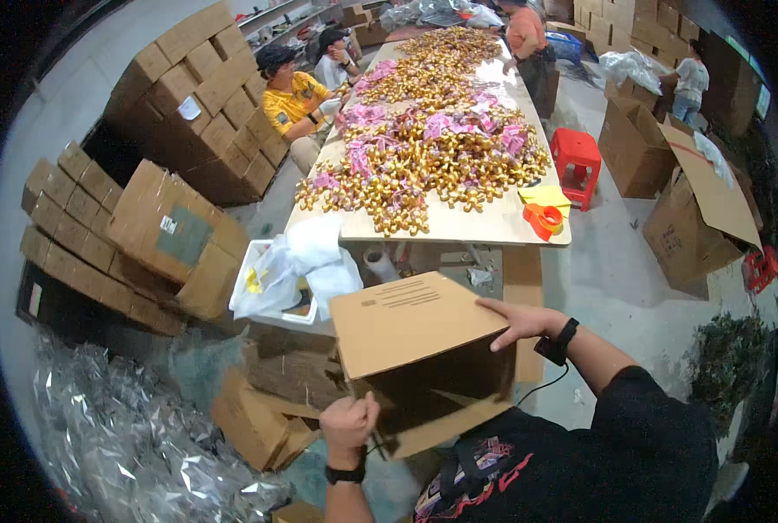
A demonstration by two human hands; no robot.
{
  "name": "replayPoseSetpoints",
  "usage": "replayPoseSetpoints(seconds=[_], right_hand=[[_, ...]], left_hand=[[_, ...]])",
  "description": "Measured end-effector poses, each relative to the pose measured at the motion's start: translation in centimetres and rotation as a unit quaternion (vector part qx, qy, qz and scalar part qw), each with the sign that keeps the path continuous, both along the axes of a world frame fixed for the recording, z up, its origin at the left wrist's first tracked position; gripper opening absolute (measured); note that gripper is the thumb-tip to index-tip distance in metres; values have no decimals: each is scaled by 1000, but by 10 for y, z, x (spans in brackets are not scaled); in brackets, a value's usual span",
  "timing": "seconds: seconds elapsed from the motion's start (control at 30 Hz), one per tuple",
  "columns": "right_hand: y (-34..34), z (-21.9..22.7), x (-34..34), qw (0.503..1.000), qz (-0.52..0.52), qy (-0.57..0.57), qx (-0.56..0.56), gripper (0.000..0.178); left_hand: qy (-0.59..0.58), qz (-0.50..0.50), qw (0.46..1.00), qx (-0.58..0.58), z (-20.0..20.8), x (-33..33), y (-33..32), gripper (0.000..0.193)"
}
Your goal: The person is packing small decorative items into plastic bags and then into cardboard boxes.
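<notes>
A brown cardboard box (415, 318) is held tilted in front of my body, its dark open end facing me. Lines of print mark its upper panel. My left hand (350, 423) is closed at the box's lower left edge, fingers curled in. With the thumb and fingers spread over the upper right corner, my right hand (524, 324) grips the panel's edge. A flap (450, 429) hangs along the near lower side of the opening. The inside of the box is mostly in shadow, and its far side is hidden.
Beyond the box, a long table (459, 228) bears a heap of gold pieces (459, 166) and pink bits. An orange tape roll (542, 220) lies at its corner. A white bin (242, 283), red stool (575, 166), stacked cartons (206, 96) and silvery plastic (145, 436) surround me. Several people work nearby.
</notes>
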State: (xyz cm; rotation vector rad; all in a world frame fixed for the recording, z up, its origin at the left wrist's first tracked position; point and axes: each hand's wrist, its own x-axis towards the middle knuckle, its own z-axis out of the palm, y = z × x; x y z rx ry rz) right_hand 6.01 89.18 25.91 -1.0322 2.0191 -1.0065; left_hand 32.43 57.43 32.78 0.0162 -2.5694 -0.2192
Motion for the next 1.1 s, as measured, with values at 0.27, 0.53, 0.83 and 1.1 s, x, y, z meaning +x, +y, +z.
replayPoseSetpoints(seconds=[0.27,0.53,0.83,1.1], right_hand=[[19,-64,-69,967,-235,-51,-87,59],[55,-166,-28,956,-238,-19,173,37],[89,-125,-20,858,-452,-75,235,30],[115,-164,46,743,-618,-148,208,31]], left_hand=[[-96,53,957,270,-45,-112,-11,36],[-208,7,939,275,-90,-188,-41,28],[-250,-53,886,387,-152,-273,-91,22],[-249,-7,856,453,-196,-427,-137,24]])
